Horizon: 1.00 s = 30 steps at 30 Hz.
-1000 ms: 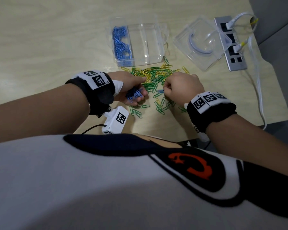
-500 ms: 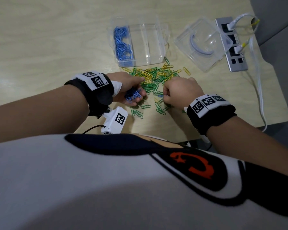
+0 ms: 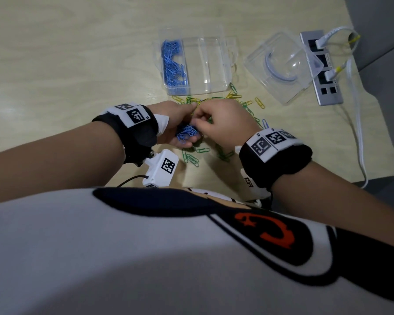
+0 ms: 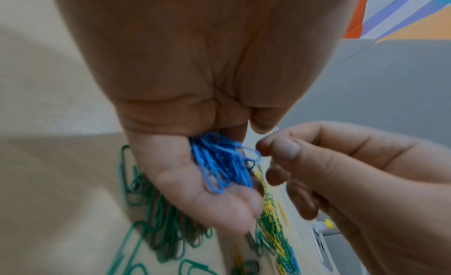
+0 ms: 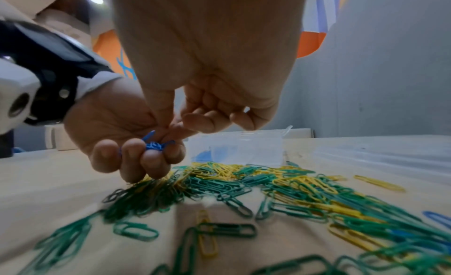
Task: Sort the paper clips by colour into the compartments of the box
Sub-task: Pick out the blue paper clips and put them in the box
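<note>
My left hand point(image 3: 187, 139) is cupped just above the table, palm up, fingers curled round a bunch of blue paper clips point(image 3: 187, 133) point(image 4: 219, 163) point(image 5: 153, 145). My right hand point(image 3: 198, 122) meets it from the right. Its thumb and forefinger point(image 5: 168, 122) pinch a blue clip point(image 4: 251, 153) at the edge of that bunch. A pile of green and yellow clips point(image 3: 223, 153) point(image 5: 268, 186) lies under and around both hands. Behind it stands the clear compartment box point(image 3: 212, 60), with blue clips point(image 3: 173, 62) in its left compartment; the other compartments look bare.
A clear plastic lid point(image 3: 282, 67) lies right of the box. Beyond it a grey power strip point(image 3: 323, 71) with white cables point(image 3: 357, 110) runs along the table's right edge. One loose blue clip point(image 3: 264, 123) lies by my right wrist.
My right hand has come left from the pile, carrying a blue clip, and now meets the left hand's bunch. The left hand has stayed in place.
</note>
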Each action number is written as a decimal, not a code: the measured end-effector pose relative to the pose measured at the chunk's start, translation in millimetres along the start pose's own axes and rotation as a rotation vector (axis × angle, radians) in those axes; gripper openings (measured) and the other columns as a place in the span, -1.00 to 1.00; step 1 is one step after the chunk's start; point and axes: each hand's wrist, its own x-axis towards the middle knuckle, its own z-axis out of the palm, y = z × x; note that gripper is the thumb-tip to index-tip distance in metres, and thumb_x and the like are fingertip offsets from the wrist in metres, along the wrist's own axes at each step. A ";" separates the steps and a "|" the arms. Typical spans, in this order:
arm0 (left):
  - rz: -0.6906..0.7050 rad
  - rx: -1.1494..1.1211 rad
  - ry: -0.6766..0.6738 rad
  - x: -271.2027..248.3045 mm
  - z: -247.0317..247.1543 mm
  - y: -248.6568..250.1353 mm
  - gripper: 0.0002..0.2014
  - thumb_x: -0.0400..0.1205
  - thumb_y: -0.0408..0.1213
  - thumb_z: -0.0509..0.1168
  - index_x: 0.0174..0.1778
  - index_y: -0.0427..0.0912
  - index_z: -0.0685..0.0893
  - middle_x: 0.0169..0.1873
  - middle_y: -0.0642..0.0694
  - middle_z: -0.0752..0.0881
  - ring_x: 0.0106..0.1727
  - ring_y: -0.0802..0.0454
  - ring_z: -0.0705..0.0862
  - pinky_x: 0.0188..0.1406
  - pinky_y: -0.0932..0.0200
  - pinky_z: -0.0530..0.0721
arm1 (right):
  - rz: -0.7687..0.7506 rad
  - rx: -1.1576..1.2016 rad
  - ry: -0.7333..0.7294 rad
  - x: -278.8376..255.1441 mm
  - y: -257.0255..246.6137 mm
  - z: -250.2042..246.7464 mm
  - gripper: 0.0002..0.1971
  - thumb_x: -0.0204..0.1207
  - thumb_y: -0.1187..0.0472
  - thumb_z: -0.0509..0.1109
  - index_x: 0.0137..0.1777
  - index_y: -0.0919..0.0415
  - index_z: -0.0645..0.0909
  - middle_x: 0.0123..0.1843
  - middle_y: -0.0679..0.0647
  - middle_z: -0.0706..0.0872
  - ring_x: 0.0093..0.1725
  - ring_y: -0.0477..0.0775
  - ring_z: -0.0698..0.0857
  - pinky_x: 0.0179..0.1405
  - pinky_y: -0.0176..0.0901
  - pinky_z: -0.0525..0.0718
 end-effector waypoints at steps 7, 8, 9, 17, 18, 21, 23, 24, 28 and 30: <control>-0.024 0.028 0.032 -6.4 -23.7 -4.7 -0.51 0.74 0.08 0.01 -0.27 -0.21 0.58 -0.44 -0.11 0.57 -0.55 0.12 0.52 -0.57 0.34 0.64 | 0.017 -0.354 -0.187 10.7 17.2 6.5 -0.66 0.60 0.08 0.18 0.34 -0.13 0.56 0.16 0.06 0.67 0.16 0.19 0.64 0.16 0.15 0.53; -0.023 0.027 0.039 -7.3 -26.5 -4.8 -0.53 0.74 0.07 0.03 -0.27 -0.21 0.58 -0.43 -0.11 0.57 -0.56 0.12 0.51 -0.56 0.35 0.64 | 0.027 -0.357 -0.173 10.7 17.8 8.2 -0.70 0.59 0.08 0.18 0.27 -0.11 0.59 0.13 0.04 0.67 0.12 0.18 0.65 0.14 0.13 0.53; -0.024 0.023 0.047 -7.3 -29.5 -4.8 -0.53 0.74 0.07 0.04 -0.27 -0.21 0.58 -0.43 -0.11 0.57 -0.57 0.12 0.52 -0.55 0.35 0.63 | 0.047 -0.338 -0.138 11.6 17.7 9.0 -0.73 0.59 0.10 0.19 0.21 -0.08 0.61 0.10 0.03 0.67 0.09 0.17 0.65 0.14 0.11 0.52; -0.032 0.004 0.056 -4.1 -35.1 -7.1 -0.51 0.73 0.08 0.03 -0.30 -0.22 0.59 -0.57 -0.07 0.61 -0.63 0.14 0.55 -0.52 0.32 0.66 | 0.023 -0.378 -0.124 23.4 16.2 13.2 -0.69 0.55 0.07 0.31 0.30 -0.04 0.56 0.18 0.01 0.65 0.18 0.15 0.63 0.22 0.10 0.46; -0.032 0.006 0.057 -3.7 -35.3 -7.0 -0.51 0.74 0.08 0.03 -0.30 -0.22 0.59 -0.56 -0.07 0.61 -0.63 0.13 0.55 -0.52 0.32 0.66 | 0.030 -0.375 -0.122 23.0 16.5 13.7 -0.65 0.54 0.05 0.32 0.33 -0.03 0.54 0.19 0.00 0.65 0.19 0.14 0.63 0.22 0.09 0.45; -0.037 0.008 0.055 -2.5 -35.7 -6.3 -0.50 0.74 0.08 0.02 -0.30 -0.21 0.59 -0.56 -0.06 0.61 -0.63 0.14 0.55 -0.56 0.36 0.64 | 0.040 -0.360 -0.087 22.3 17.7 13.3 -0.64 0.52 0.01 0.34 0.30 0.01 0.53 0.17 -0.02 0.66 0.18 0.12 0.63 0.23 0.08 0.43; -0.039 0.009 0.056 -2.0 -35.1 -5.7 -0.50 0.74 0.08 0.02 -0.30 -0.21 0.59 -0.56 -0.06 0.61 -0.63 0.15 0.56 -0.56 0.37 0.63 | 0.036 -0.343 -0.062 22.2 17.9 12.4 -0.71 0.53 0.02 0.34 0.23 0.01 0.55 0.13 -0.02 0.66 0.15 0.13 0.64 0.23 0.07 0.43; -0.039 0.013 0.057 -2.0 -34.7 -5.6 -0.50 0.74 0.08 0.01 -0.30 -0.21 0.59 -0.53 -0.07 0.61 -0.62 0.15 0.56 -0.56 0.37 0.63 | 0.026 -0.354 -0.062 22.2 17.8 12.5 -0.74 0.54 0.03 0.33 0.20 0.01 0.57 0.12 -0.01 0.65 0.14 0.13 0.64 0.23 0.07 0.43; -0.034 0.035 0.053 -2.5 -32.8 -4.8 -0.50 0.74 0.08 0.00 -0.30 -0.20 0.59 -0.43 -0.12 0.58 -0.54 0.10 0.54 -0.50 0.32 0.63 | 0.023 -0.423 -0.074 25.2 17.2 14.8 -0.83 0.56 0.12 0.29 0.09 0.02 0.64 0.08 0.01 0.67 0.09 0.15 0.66 0.20 0.05 0.44; -0.035 0.030 0.053 -3.1 -32.2 -4.5 -0.50 0.74 0.08 0.01 -0.30 -0.20 0.58 -0.45 -0.12 0.58 -0.56 0.11 0.54 -0.49 0.31 0.62 | 0.025 -0.444 -0.072 26.0 16.9 15.2 -0.84 0.56 0.13 0.26 0.04 0.04 0.66 0.04 0.02 0.69 0.04 0.16 0.67 0.17 0.04 0.45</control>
